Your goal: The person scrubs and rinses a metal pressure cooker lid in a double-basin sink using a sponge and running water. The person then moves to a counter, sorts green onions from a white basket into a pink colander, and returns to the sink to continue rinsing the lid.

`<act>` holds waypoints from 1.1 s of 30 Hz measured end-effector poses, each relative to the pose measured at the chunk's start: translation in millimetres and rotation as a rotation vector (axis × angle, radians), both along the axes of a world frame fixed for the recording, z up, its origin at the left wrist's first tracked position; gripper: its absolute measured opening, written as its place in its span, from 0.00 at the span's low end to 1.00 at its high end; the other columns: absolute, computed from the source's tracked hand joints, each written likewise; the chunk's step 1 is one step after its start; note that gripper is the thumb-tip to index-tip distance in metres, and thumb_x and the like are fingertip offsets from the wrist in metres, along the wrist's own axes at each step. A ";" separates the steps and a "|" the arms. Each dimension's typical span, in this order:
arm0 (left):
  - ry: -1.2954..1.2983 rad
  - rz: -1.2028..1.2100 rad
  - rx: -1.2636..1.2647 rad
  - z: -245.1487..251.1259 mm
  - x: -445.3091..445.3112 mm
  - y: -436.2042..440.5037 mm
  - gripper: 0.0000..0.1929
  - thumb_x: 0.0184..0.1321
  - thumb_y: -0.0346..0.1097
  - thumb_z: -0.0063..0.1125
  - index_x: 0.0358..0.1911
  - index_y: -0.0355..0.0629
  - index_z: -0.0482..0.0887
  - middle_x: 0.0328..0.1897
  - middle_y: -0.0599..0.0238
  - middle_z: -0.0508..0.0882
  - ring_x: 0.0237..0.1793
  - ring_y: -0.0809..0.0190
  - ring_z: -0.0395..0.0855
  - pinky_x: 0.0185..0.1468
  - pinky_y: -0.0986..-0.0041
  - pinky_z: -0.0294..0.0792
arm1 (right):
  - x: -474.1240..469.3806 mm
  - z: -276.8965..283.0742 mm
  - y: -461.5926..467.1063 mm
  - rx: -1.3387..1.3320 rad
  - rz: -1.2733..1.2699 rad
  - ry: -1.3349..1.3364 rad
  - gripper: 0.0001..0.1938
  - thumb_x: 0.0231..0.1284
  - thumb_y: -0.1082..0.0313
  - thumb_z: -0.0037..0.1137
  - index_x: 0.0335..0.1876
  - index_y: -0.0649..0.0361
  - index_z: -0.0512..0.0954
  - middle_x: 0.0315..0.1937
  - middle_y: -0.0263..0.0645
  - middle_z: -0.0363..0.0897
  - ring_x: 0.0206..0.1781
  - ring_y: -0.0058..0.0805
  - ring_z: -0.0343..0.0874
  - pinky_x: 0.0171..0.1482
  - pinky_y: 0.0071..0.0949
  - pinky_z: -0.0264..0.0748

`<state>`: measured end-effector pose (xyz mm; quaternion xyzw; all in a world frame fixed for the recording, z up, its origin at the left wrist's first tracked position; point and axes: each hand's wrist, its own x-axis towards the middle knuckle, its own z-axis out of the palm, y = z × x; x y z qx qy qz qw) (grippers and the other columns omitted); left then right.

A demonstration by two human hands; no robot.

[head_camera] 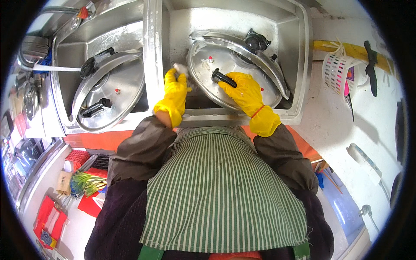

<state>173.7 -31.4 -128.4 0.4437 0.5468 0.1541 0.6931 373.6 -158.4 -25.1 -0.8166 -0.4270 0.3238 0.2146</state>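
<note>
Both hands wear yellow rubber gloves. My right hand (245, 89) grips the black side handle (224, 78) of a steel pressure cooker lid (208, 70), tilted in the right basin of a steel double sink (302, 65). Left of that lid, my left hand (174, 89) holds a pale, wet-looking scrubber (181, 69), partly hidden by the fingers. A curved metal piece lies over the lid's upper right, with a black fitting (256, 40) behind it. A second pressure cooker lid (126, 78) with black handles leans in the left basin.
A tap (65, 10) with a red wrap stands at the upper left. On the right are a yellow pipe (349, 48), a perforated white basket (334, 73) holding utensils, and a power strip (367, 161). Green vegetables (86, 182) and a red tray lie at the lower left.
</note>
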 end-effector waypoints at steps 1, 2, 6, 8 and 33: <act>0.039 -0.036 0.071 -14.6 4.6 4.9 0.29 0.71 0.33 0.59 0.74 0.45 0.66 0.61 0.54 0.79 0.51 0.59 0.83 0.51 0.69 0.79 | -2.5 -1.3 0.4 0.005 -0.006 -0.016 0.18 0.62 0.50 0.62 0.45 0.56 0.87 0.36 0.48 0.86 0.42 0.50 0.84 0.44 0.44 0.77; 0.240 -0.191 0.234 -29.5 11.0 10.3 0.34 0.68 0.31 0.60 0.77 0.47 0.63 0.69 0.50 0.73 0.61 0.53 0.78 0.61 0.65 0.74 | -4.7 -2.7 0.9 -0.002 0.015 0.001 0.18 0.62 0.50 0.62 0.45 0.56 0.87 0.36 0.48 0.86 0.41 0.50 0.84 0.43 0.44 0.77; 0.741 -0.602 0.377 -85.8 34.6 30.0 0.43 0.64 0.34 0.61 0.82 0.57 0.53 0.87 0.48 0.49 0.83 0.41 0.54 0.81 0.55 0.55 | -9.5 -6.4 -0.4 -0.052 0.034 -0.027 0.17 0.62 0.48 0.61 0.42 0.54 0.87 0.34 0.47 0.86 0.39 0.51 0.85 0.41 0.46 0.78; 0.787 -0.636 0.677 -115.6 37.3 21.8 0.33 0.71 0.44 0.56 0.78 0.61 0.60 0.84 0.52 0.58 0.77 0.42 0.66 0.75 0.51 0.65 | -9.5 -8.4 -1.4 -0.076 0.025 -0.035 0.16 0.62 0.49 0.62 0.41 0.53 0.87 0.34 0.47 0.87 0.39 0.51 0.86 0.40 0.47 0.78; 0.191 -0.744 1.182 29.2 30.3 -0.4 0.23 0.59 0.37 0.69 0.60 0.51 0.82 0.57 0.55 0.85 0.54 0.50 0.86 0.57 0.61 0.78 | -8.4 -21.1 -8.4 -0.014 0.007 -0.004 0.14 0.59 0.48 0.61 0.41 0.48 0.86 0.35 0.44 0.86 0.43 0.51 0.83 0.43 0.51 0.76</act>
